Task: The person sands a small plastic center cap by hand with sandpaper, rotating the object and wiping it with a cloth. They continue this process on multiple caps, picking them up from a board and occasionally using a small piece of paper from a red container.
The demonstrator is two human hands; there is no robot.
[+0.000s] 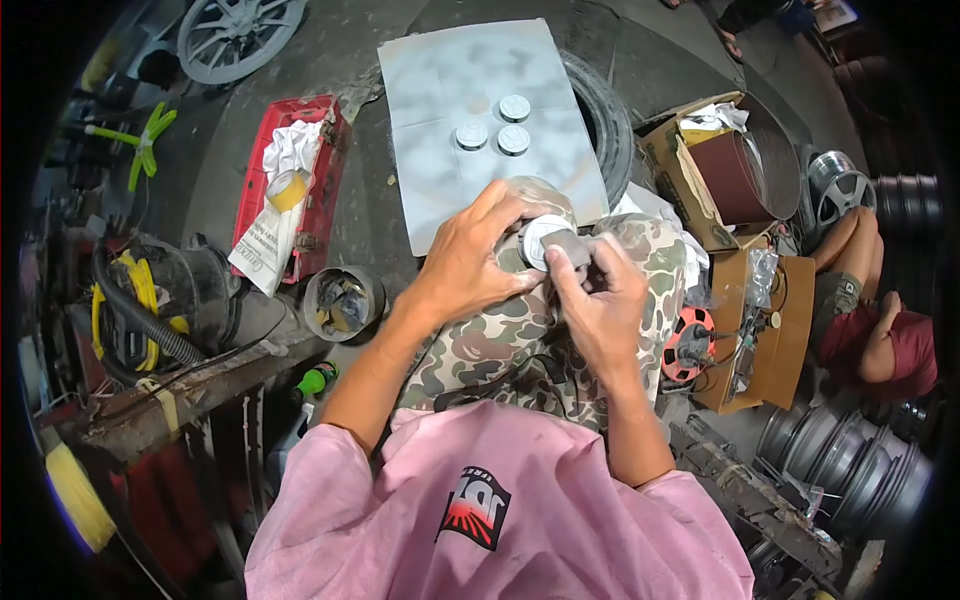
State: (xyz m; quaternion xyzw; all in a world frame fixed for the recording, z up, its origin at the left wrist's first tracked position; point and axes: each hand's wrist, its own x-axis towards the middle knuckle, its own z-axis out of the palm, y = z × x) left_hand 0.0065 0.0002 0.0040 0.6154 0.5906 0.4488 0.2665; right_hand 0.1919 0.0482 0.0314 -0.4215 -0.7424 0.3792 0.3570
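Over my camouflage-clad lap, my left hand (482, 248) grips a round whitish cap (537, 240) by its edge, fingers curled around the far side and thumb below. My right hand (603, 295) pinches a small grey sheet (568, 246) and presses it on the cap's face. Just beyond my hands lies a pale grey-painted board (440, 110). On it rest three similar round caps, one at the left (471, 136), one at the top (514, 108) and one at the lower right (513, 140).
Left: a red toolbox (325, 190) with paper and tape, a round tin (343, 302), a vacuum (150, 300). Right: cardboard boxes (790, 340), a red cable reel (689, 343), stacked wheel rims (850, 460), a seated person (890, 340). A tire (612, 120) lies under the board.
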